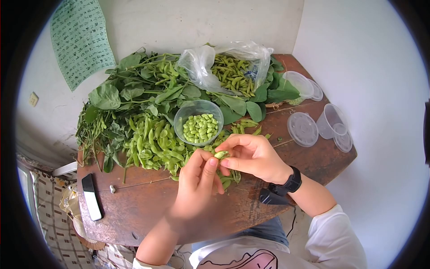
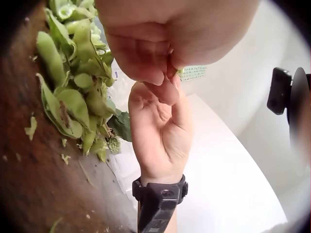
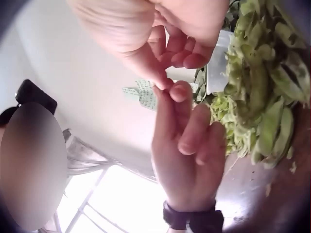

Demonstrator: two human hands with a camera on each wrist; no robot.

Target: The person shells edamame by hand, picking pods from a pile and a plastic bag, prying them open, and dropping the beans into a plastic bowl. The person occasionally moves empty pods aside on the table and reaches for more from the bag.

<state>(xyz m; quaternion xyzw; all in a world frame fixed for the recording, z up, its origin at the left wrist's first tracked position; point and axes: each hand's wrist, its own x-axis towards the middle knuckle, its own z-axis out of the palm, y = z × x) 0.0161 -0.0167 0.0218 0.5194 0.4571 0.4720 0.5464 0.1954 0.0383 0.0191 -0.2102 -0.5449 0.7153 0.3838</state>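
Both hands meet over the table's front half, just below a clear round bowl [image 1: 178, 127] of shelled green beans [image 1: 200, 128]. Between their fingertips is a green pod [image 1: 221, 154]. The left hand [image 1: 197, 177] pinches its left side with thumb and forefinger; the right hand [image 1: 255, 157] pinches it from the right. In the left wrist view, the left hand [image 2: 180, 34] covers most of the pod. The right wrist view shows the left hand [image 3: 184, 145] and the right hand [image 3: 155, 29] touching at the fingertips, the pod hidden.
Loose pods [image 1: 150, 139] lie left of the bowl, leafy stalks [image 1: 134, 89] behind. A plastic bag [image 1: 197, 65] of pods stands at the back. Clear lids [image 1: 303, 129] and a tub [image 1: 330, 121] sit at the right, a phone [image 1: 92, 197] at the left edge.
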